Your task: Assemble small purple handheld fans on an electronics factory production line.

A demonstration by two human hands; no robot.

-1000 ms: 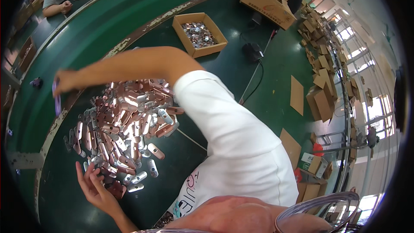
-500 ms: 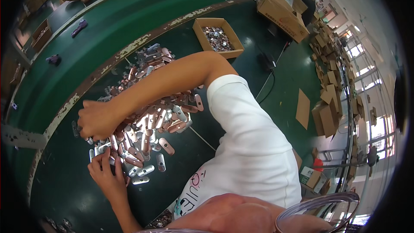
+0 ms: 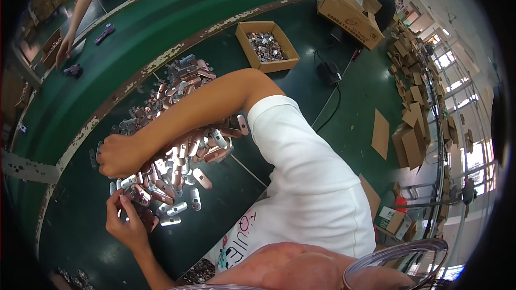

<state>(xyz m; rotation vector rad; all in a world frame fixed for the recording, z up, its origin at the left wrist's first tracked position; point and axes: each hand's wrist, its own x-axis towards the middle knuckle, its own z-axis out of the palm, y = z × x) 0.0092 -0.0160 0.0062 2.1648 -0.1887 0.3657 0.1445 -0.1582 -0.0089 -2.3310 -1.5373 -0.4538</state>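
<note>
A heap of rounded, oblong metal pieces (image 3: 177, 174), silver and rose-gold with small dark openings, lies on the dark green table. My right arm reaches leftward across the heap. At its left end, my right hand (image 3: 121, 156) is closed, knuckles up; whatever its fingers hold is hidden beneath. Lower down, my left hand (image 3: 129, 228) is at the heap's near-left edge, fingers bent and tips close together. What they pinch is too small to make out. A dark rose-gold piece (image 3: 148, 218) shows beside that hand's palm; I cannot tell whether it is held.
A cardboard tray (image 3: 277, 65) of small metal parts stands beyond my elbow, with a black adapter (image 3: 329, 72) to its right. Purple devices (image 3: 105, 33) sit on the green conveyor (image 3: 177, 19). Across it, a co-worker's arm (image 3: 80, 13) reaches over. A large carton (image 3: 349, 16) stands far right.
My left hand has drawn its fingers closer together and shifted slightly left. My right hand stays almost in place. The co-worker's arm now stretches down toward a purple device on the conveyor.
</note>
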